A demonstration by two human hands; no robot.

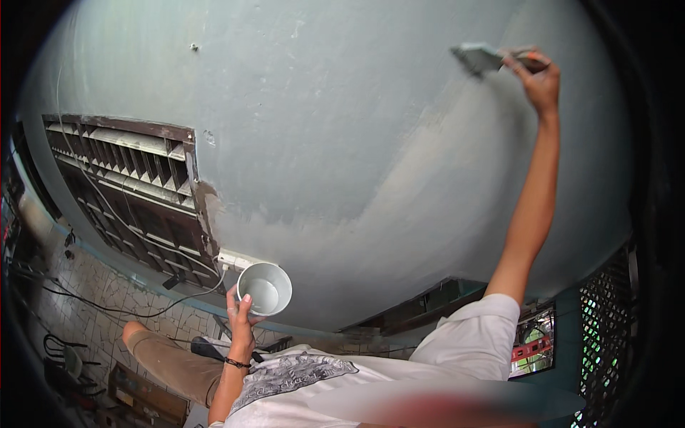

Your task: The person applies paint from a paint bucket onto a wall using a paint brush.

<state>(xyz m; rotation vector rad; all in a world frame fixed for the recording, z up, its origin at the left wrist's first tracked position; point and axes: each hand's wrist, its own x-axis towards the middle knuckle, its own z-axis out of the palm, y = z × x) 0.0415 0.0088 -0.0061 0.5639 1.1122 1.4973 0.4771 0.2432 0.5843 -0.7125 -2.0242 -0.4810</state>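
Note:
Up at the far right, my right hand (540, 82) is closed round the handle of a wide paintbrush (481, 57). The brush head is slightly blurred and lies close to the grey-green wall (307, 128); whether the bristles touch it I cannot tell. A paler, unevenly coated band runs down the wall from below the brush. Low and left of the middle, my left hand (242, 314) grips a white plastic tub (277, 279) by its side, thumb at the rim. Pale, thin-looking liquid covers the tub's bottom.
A dark louvred wooden door (135, 192) is set in the wall at left, with a cable hanging across it. A white power strip (234, 260) sits beside the tub. Cables (78, 294) cross the tiled floor (100, 278). A dark lattice (606, 321) stands at right.

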